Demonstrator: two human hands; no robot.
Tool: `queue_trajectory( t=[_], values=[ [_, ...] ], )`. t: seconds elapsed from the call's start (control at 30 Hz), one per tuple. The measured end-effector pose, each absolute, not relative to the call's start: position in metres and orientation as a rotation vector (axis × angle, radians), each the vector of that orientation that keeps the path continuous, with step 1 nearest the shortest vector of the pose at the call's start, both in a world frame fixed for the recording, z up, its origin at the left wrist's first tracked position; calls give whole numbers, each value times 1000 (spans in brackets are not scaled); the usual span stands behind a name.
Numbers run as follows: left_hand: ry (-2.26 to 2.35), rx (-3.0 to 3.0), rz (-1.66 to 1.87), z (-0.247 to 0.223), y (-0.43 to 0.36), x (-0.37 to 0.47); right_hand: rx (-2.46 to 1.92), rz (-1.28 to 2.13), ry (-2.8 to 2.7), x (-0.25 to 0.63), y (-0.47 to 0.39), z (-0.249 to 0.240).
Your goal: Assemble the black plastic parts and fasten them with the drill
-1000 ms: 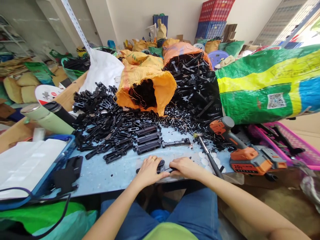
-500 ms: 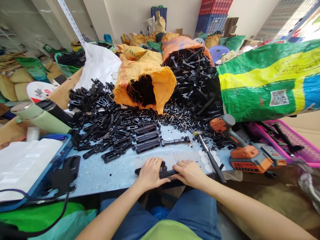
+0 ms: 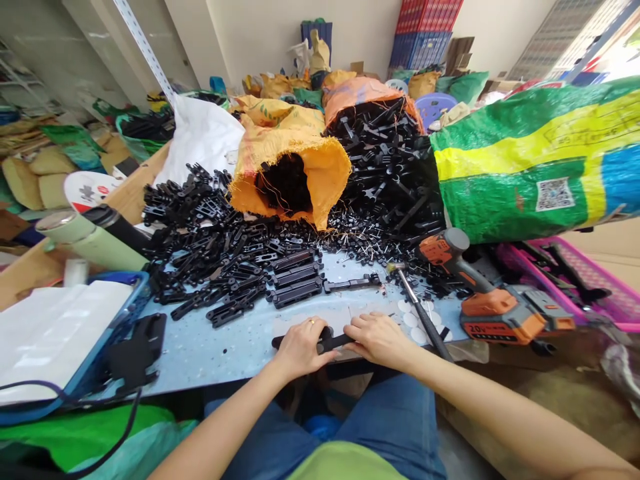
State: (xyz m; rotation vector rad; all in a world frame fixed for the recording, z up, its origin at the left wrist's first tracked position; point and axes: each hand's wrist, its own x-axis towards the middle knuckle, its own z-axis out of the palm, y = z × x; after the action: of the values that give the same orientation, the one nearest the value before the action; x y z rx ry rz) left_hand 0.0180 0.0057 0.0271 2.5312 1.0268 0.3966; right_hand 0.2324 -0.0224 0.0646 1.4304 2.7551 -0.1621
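Observation:
Near the bench's front edge, my left hand is closed over a long black jointed part; its dark end sticks out to the left of the fingers. My right hand grips the other end of this part, fingers curled over it. Much of the part is hidden under both hands. Just beyond them lie several black assembled bars side by side. A single black bar with a narrow arm rests to their right. A hammer with a dark grip lies beside my right hand.
An orange cordless drill stands right of the hammer, before a pink basket. Heaped black parts and loose pins spread below an open orange sack. Left are a blue tray and a green bottle.
My right hand has shifted slightly left and up, and the right section of the black part now tilts up a little. Both hands keep hold of it. The camera view has moved slightly.

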Motion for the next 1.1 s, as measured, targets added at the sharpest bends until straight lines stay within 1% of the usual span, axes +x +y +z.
queue_trajectory(
  t=[0.07,0.13,0.2,0.27,0.37,0.47,0.57,0.63,0.73,0.8,0.93,1.1],
  values=[
    [996,2607,403,34,20,34,1474,-201,2785,242,-21,52],
    [1062,2680,418,44,49,58,1534,-232,2824,251,-22,39],
    [1331,2649,350,53,91,86,1581,-267,2865,256,-27,29],
    [1426,2610,323,57,135,110,1631,-305,2879,259,-34,22],
    [1470,2569,284,51,181,134,1685,-364,2868,261,-41,22],
    [1471,2543,274,40,194,145,1784,-330,2888,267,-24,33],
    [1470,2533,338,39,181,140,1978,-136,2750,278,24,49],
    [1478,2534,398,42,163,122,2103,-43,2472,283,64,54],
    [1456,2521,539,46,122,71,2250,-53,2149,284,113,50],
    [1370,2430,771,44,90,27,2292,-98,2085,280,130,41],
    [1379,2298,753,34,35,-37,2323,-110,2035,269,136,32],
    [1361,2323,628,32,10,-49,2277,-45,2136,263,113,49]
  ],
)
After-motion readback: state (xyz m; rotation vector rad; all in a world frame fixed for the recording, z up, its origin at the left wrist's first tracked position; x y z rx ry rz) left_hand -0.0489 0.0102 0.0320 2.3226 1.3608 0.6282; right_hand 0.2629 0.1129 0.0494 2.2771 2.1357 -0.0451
